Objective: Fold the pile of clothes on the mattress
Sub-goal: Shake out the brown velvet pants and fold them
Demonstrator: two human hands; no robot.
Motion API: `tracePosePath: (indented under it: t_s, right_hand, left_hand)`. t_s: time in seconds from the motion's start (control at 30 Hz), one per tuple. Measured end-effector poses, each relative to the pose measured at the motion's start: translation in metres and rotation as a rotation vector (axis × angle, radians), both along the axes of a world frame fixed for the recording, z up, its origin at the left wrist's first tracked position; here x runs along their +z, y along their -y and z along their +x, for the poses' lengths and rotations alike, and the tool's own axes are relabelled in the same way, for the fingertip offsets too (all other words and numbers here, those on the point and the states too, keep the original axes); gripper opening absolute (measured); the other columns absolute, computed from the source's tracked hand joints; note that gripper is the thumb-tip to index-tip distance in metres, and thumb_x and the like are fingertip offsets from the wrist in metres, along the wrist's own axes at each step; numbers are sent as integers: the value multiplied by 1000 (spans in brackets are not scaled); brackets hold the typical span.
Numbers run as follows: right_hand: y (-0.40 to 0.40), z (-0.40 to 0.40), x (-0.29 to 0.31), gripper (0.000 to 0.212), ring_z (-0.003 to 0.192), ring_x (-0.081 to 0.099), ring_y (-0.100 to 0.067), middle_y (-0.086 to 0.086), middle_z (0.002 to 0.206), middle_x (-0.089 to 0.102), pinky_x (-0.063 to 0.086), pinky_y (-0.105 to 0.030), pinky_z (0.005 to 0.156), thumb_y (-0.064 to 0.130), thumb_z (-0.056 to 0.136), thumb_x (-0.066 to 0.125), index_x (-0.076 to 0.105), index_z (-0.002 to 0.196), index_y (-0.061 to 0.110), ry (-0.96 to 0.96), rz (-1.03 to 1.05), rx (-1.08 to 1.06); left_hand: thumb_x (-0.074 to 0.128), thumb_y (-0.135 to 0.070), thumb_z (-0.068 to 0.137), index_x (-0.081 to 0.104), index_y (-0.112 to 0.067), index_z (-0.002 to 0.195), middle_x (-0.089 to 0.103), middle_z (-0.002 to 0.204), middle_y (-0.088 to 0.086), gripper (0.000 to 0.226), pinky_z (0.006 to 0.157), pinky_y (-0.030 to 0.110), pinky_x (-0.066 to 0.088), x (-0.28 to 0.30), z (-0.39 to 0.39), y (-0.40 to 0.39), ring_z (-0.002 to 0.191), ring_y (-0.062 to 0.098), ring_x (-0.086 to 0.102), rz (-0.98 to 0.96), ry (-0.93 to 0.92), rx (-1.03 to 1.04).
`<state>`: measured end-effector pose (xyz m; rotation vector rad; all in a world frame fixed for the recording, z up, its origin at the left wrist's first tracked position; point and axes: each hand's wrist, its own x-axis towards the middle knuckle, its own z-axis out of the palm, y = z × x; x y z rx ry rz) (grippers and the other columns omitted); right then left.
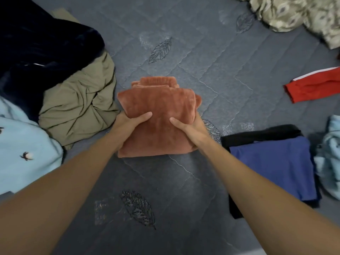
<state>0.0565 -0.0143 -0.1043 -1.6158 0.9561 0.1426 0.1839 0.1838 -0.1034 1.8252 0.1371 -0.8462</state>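
Nearest me, my left hand (128, 124) and right hand (189, 128) each grip a side of the folded rust-coloured fleece garment (156, 115), thumbs on top, fingers tucked under it, at the middle of the grey quilted mattress (184, 190). To my right a folded blue garment (274, 168) lies on a black one (257, 134). Left, the unfolded pile: olive cloth (77, 102), dark navy fabric (42, 45)

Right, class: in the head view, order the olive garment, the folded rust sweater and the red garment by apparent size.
1. olive garment
2. folded rust sweater, a close second
3. red garment, partly cut off at the frame edge
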Motion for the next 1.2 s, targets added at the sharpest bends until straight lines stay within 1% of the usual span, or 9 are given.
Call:
tracePosePath:
  t_s: [0.1, 0.4, 0.53, 0.73, 0.83, 0.9, 1.0, 1.1, 1.2]
  right_hand:
    - [2, -6, 14, 81, 103, 67, 7, 17, 119, 71, 53, -14, 87, 41, 70, 95, 54, 140, 33, 56, 100, 6]
    - [59, -92, 77, 81, 112, 69, -1, 14, 124, 73, 55, -29, 100, 32, 72, 95, 54, 142, 32, 161, 137, -11]
    - [119, -171, 114, 79, 111, 66, 5, 16, 125, 71, 55, -21, 96, 28, 74, 94, 54, 142, 32, 184, 30, -13]
    - [211, -285, 130, 91, 119, 63, -1, 17, 129, 66, 50, -38, 108, 50, 62, 96, 52, 139, 35, 81, -124, 12]
    - [235, -319, 106, 104, 135, 49, -14, 10, 146, 49, 38, -44, 120, 52, 67, 93, 37, 151, 29, -58, -303, 88]
    - [240, -331, 90, 113, 149, 29, -25, -7, 162, 29, 28, -44, 122, 49, 78, 85, 17, 163, 19, -113, -615, 203]
    - [236, -335, 75, 91, 151, 29, -31, -12, 164, 31, 30, -50, 121, 41, 87, 70, 27, 162, 14, 112, -977, 316]
    - [222, -325, 55, 75, 159, 17, -27, -8, 170, 24, 24, -49, 125, 45, 98, 57, 30, 163, 21, 168, -990, 491]
    - [217, -309, 36, 68, 161, 6, -23, -5, 173, 16, 16, -50, 127, 48, 104, 44, 24, 165, 25, 113, -996, 528]
  left_hand:
    - [93, -41, 71, 72, -29, 113, 79, 104, -12, 49, 93, 36, 60, 7, -9, -2, 95, 7, 75, -63, -12, -12]
    - [92, -36, 74, 68, -29, 113, 77, 100, -15, 46, 74, 15, 56, 76, -106, 56, 90, -3, 73, -120, 124, 38]
    - [93, -35, 75, 69, -27, 112, 78, 96, -19, 45, 76, 15, 57, 102, -184, 119, 91, -2, 73, -162, 119, 40]
    - [93, -33, 75, 68, -23, 117, 78, 102, -13, 49, 88, 25, 60, 106, -298, 205, 96, 2, 73, -183, 147, 66]
    - [90, -60, 67, 60, -29, 121, 73, 111, -13, 69, 96, 41, 56, 76, -331, 233, 107, 12, 70, 37, 137, 16]
    - [83, -74, 62, 50, -22, 128, 59, 127, -2, 91, 99, 48, 53, 59, -347, 241, 120, 25, 61, 350, 247, -55]
    - [79, -57, 80, 27, -9, 156, 33, 155, 12, 104, 108, 50, 43, 60, -365, 248, 137, 33, 39, 562, 687, -142]
    - [65, -35, 95, 15, -16, 165, 16, 170, 11, 88, 123, 49, 28, 65, -362, 260, 155, 31, 20, 548, 1007, -348]
    - [47, -40, 106, 23, -28, 164, 11, 173, 8, 64, 127, 55, 14, 47, -351, 272, 160, 28, 6, 577, 1079, -576]
